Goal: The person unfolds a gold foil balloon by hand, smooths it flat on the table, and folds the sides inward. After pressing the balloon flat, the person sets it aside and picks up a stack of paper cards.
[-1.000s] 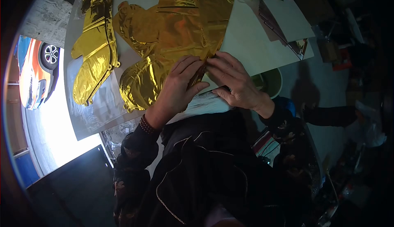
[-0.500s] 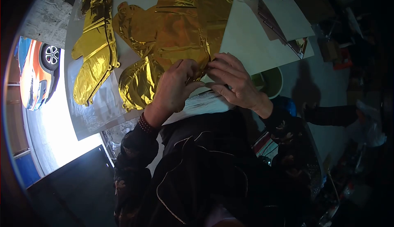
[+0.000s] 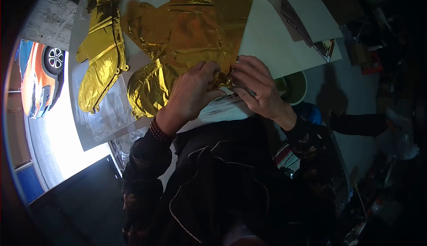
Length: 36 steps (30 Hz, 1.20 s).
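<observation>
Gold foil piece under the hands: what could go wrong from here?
1. The gold foil piece looks thin and wrinkled; with the left hand and right hand both at its lower end, it could crease or tear.
2. The hands partly cover that end, so a bad fold might go unseen in the head view.
3. The clear plastic sheets lie near the table's edge, so a bump could slide them off.

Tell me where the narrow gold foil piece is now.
In the head view, the narrow gold foil piece lies on the table, left of the larger foil piece.
</observation>
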Tool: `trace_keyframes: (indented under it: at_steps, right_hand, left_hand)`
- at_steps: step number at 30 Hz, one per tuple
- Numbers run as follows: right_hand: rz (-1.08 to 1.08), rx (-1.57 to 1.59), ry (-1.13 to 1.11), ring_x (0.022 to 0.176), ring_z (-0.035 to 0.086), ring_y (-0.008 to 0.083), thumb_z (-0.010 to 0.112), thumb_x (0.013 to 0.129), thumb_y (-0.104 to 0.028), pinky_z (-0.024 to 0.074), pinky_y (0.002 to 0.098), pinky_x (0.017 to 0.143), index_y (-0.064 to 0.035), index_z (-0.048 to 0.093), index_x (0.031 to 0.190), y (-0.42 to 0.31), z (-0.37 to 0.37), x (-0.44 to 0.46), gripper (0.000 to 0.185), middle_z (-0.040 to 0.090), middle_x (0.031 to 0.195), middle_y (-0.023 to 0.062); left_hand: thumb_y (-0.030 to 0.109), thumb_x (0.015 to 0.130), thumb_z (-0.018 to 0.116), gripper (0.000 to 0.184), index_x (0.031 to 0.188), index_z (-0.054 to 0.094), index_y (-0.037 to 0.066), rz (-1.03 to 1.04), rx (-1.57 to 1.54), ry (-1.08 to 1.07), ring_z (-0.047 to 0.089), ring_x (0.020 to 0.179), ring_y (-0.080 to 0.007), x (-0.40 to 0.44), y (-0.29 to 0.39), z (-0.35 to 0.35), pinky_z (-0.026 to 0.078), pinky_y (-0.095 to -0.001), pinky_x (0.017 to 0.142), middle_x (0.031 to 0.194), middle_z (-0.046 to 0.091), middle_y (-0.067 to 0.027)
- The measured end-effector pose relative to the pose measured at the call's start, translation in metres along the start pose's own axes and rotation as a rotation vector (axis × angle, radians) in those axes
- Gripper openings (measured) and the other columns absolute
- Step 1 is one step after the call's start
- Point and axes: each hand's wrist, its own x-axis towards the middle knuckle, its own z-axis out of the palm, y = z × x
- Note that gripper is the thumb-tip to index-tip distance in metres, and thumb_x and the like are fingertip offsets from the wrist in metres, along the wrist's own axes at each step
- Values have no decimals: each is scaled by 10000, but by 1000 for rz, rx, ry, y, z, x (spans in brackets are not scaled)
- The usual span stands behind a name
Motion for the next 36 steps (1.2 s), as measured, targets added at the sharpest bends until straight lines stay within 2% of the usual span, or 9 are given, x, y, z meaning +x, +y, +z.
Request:
trace_keyframes:
  at_steps: [6, 8, 11, 14, 17, 23, 36]
  right_hand:
    - [63, -33, 42, 1298, 534, 360, 829, 757, -95, 434, 477, 1087, 15, 729, 1099, -7, -5, 2, 373, 650, 1268, 130]
    - [51, -52, 28, 1298, 532, 354, 830, 759, -107, 428, 487, 1090, 0, 736, 1088, -5, -3, -1, 358, 650, 1261, 124]
    - [63, -69, 23, 1349, 497, 350, 813, 744, -67, 432, 479, 1089, -11, 767, 1052, -10, -1, 0, 317, 657, 1291, 108]
    - [66, -107, 13, 1329, 495, 347, 828, 757, -124, 383, 546, 1100, -25, 748, 977, -13, 3, 0, 254, 643, 1266, 108]
    - [61, -112, 34, 1340, 484, 347, 823, 763, -130, 369, 566, 1104, -29, 745, 952, -13, 5, 1, 229, 641, 1271, 109]
    - [102, -58, 30, 1343, 482, 345, 820, 772, -137, 361, 583, 1110, -32, 742, 966, -12, 6, 0, 235, 640, 1278, 110]
    - [63, -237, 50, 1321, 501, 324, 823, 780, -161, 328, 605, 1132, -64, 748, 966, -20, 9, 0, 222, 649, 1260, 62]
  left_hand:
    - [168, 781, 856, 502, 1195, 599, 51, -26, -37, -40, 696, 897, -335, 0, 3, -6, 547, -440, 771, 1042, 651, -143]
    - [162, 781, 861, 499, 1206, 622, 59, 1, -30, 3, 695, 828, -307, 0, -1, -1, 547, -416, 739, 987, 648, -124]
    - [147, 804, 843, 446, 1192, 642, 58, 21, -15, 21, 700, 800, -289, -1, -6, 3, 549, -399, 719, 962, 649, -114]
    - [137, 825, 823, 396, 1171, 651, 52, 50, -37, 40, 704, 791, -285, -2, -9, 6, 550, -395, 706, 962, 650, -113]
    - [136, 836, 813, 380, 1168, 650, 49, 86, -35, 74, 705, 771, -284, -1, -9, 10, 552, -394, 694, 964, 653, -116]
    - [157, 853, 801, 378, 1183, 650, 50, 87, 12, 92, 705, 753, -287, 0, -8, 12, 551, -400, 685, 972, 657, -125]
    - [157, 859, 790, 381, 1209, 659, 87, 84, 34, 92, 709, 749, -295, 1, -10, 14, 543, -405, 671, 941, 659, -124]
